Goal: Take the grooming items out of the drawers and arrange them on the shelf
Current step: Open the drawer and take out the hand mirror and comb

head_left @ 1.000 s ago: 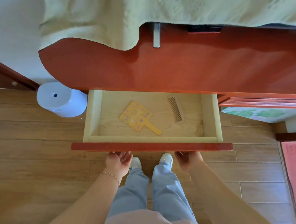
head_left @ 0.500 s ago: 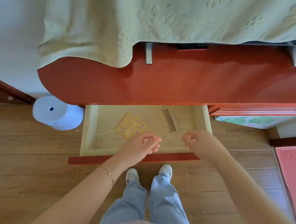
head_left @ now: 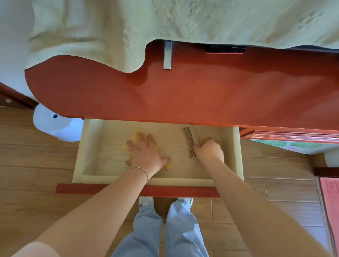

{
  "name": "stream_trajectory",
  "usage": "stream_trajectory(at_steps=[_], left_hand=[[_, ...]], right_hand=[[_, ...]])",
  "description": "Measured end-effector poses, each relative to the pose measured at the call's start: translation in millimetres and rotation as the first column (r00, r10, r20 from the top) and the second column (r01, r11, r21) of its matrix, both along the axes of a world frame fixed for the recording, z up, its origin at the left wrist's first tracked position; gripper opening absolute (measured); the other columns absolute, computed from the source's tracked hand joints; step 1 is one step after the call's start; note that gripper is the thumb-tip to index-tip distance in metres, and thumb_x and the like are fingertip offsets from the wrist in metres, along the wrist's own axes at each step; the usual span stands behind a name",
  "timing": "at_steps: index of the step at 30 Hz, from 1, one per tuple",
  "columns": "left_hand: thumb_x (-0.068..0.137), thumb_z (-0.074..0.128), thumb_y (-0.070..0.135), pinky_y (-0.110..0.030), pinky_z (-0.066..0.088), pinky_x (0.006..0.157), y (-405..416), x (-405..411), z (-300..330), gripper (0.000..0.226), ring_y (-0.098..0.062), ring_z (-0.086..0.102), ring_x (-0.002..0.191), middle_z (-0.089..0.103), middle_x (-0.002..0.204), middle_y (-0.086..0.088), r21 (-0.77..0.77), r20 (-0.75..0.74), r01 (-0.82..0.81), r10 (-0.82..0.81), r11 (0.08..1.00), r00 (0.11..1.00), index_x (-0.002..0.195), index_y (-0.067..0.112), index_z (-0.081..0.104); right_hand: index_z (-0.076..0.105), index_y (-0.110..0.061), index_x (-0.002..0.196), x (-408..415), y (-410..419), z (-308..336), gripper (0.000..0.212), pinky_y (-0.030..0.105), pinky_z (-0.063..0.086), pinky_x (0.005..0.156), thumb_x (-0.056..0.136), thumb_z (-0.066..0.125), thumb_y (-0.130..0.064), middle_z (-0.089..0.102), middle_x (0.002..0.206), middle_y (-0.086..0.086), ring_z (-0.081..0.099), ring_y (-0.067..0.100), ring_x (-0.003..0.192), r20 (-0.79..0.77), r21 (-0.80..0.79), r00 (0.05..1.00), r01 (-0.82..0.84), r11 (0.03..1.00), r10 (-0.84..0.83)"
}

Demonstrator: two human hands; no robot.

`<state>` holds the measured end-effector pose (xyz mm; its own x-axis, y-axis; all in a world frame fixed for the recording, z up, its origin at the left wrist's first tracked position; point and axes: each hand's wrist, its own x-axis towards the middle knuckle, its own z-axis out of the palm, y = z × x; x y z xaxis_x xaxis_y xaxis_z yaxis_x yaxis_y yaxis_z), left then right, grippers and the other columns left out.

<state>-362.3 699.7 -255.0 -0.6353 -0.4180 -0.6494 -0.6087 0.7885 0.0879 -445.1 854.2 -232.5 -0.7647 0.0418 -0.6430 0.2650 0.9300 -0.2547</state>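
Note:
The pale wooden drawer [head_left: 89, 143] with a red front stands pulled out below the red shelf top [head_left: 186, 97]. My left hand [head_left: 146, 150] lies flat with spread fingers on the yellow hand mirror [head_left: 134, 133], covering most of it; only its far corner and handle tip show. My right hand [head_left: 209, 149] has its fingers closed around the near end of the brown comb [head_left: 188, 137], which lies on the drawer floor at the right.
A pale green cloth [head_left: 170, 20] drapes over the back of the red top, beside a metal bracket [head_left: 167, 54]. A white-blue round container [head_left: 55, 122] stands on the wooden floor left of the drawer. A pink mat [head_left: 335, 207] lies at the right.
Both hands let go of the drawer front and reached into the drawer. The left hand came down on the yellow mirror; the right hand closed on the comb.

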Motion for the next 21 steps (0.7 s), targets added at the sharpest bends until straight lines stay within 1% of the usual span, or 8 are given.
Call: stream_trajectory(at_steps=[2,4,8,11,14,17,19,21], left_hand=[[0.075,0.057,0.064,-0.06,0.036,0.098,3.0,-2.3,-2.2,0.105,-0.046,-0.009,0.138,-0.015,0.155,-0.004,-0.021,-0.039,0.035,-0.035,0.999,0.999,0.148,0.021,-0.006],[0.077,0.061,0.056,-0.059,0.027,0.105,-0.7,-2.4,-4.2,0.101,-0.043,-0.012,0.139,-0.015,0.155,-0.002,0.003,-0.099,0.097,-0.096,0.995,0.991,0.148,0.023,-0.003],[0.082,0.061,0.035,-0.053,0.013,0.113,-16.5,4.5,-4.4,0.09,-0.031,-0.014,0.142,-0.013,0.156,0.005,0.001,-0.163,0.296,-0.292,0.955,0.942,0.147,0.033,-0.001],[0.079,0.067,0.035,-0.046,0.029,0.105,-19.2,13.0,-0.7,0.087,-0.031,0.01,0.137,0.005,0.152,-0.004,-0.037,-0.186,0.166,-0.17,0.985,0.968,0.145,0.026,0.011],[0.077,0.068,0.039,-0.039,0.042,0.09,-20.1,13.3,3.3,0.072,-0.031,0.038,0.117,0.034,0.131,-0.012,-0.099,-0.152,0.017,-0.032,0.995,0.988,0.13,0.008,0.03],[0.085,0.061,0.036,-0.035,0.044,0.088,-20.8,10.8,5.5,0.058,-0.032,0.05,0.11,0.044,0.123,-0.015,-0.048,-0.043,-0.024,0.022,0.999,0.999,0.124,0.002,0.036],[0.088,0.058,0.029,-0.035,0.046,0.083,-20.2,10.7,7.1,0.047,-0.032,0.055,0.107,0.05,0.119,-0.015,-0.024,-0.019,-0.048,0.048,0.999,0.999,0.121,0.002,0.039],[0.089,0.057,0.023,-0.035,0.046,0.079,-19.6,11.8,8.1,0.04,-0.033,0.056,0.106,0.053,0.118,-0.015,-0.007,-0.018,-0.078,0.077,0.997,0.997,0.119,0.002,0.04]], right_hand=[[0.038,-0.003,0.128,-0.4,-2.7,-8.6,0.054,0.037,0.045,0.075,0.088,0.056,-0.036,0.053,0.123,0.015,0.056,0.034,0.108,-0.035,0.003,0.999,0.022,1.0,-0.021],[0.035,-0.002,0.13,-0.8,-5.8,-12.5,0.061,0.039,0.047,0.08,0.087,0.058,-0.039,0.05,0.126,0.016,0.054,0.035,0.111,-0.056,0.008,0.998,0.018,1.0,-0.018],[0.038,-0.001,0.128,0.1,-8.5,-16.9,0.059,0.041,0.048,0.083,0.087,0.059,-0.039,0.05,0.127,0.017,0.053,0.035,0.112,-0.053,0.022,0.998,-0.02,1.0,0.021],[0.04,0.0,0.127,-0.8,-10.7,-16.8,0.058,0.039,0.047,0.085,0.087,0.06,-0.037,0.05,0.126,0.017,0.054,0.033,0.112,-0.033,0.007,0.999,0.006,1.0,-0.006],[0.042,-0.001,0.125,-3.9,-11.5,-14.8,0.054,0.037,0.047,0.081,0.087,0.061,-0.034,0.052,0.124,0.016,0.055,0.033,0.111,-0.003,-0.006,0.999,0.048,0.999,-0.048],[0.043,-0.002,0.122,-5.9,-8.7,-12.0,0.04,0.032,0.042,0.067,0.091,0.056,-0.024,0.058,0.116,0.015,0.058,0.03,0.094,0.013,-0.108,0.993,0.12,0.987,-0.12],[0.045,-0.004,0.12,-5.1,-5.9,-10.9,0.033,0.03,0.04,0.065,0.092,0.052,-0.02,0.061,0.108,0.013,0.053,0.025,0.082,0.02,-0.187,0.988,0.152,0.971,-0.15],[0.05,-0.008,0.119,-2.6,-3.8,-8.9,0.03,0.029,0.042,0.065,0.091,0.053,-0.02,0.06,0.097,0.006,0.053,0.022,0.079,0.031,-0.236,0.989,0.147,0.961,-0.144]])
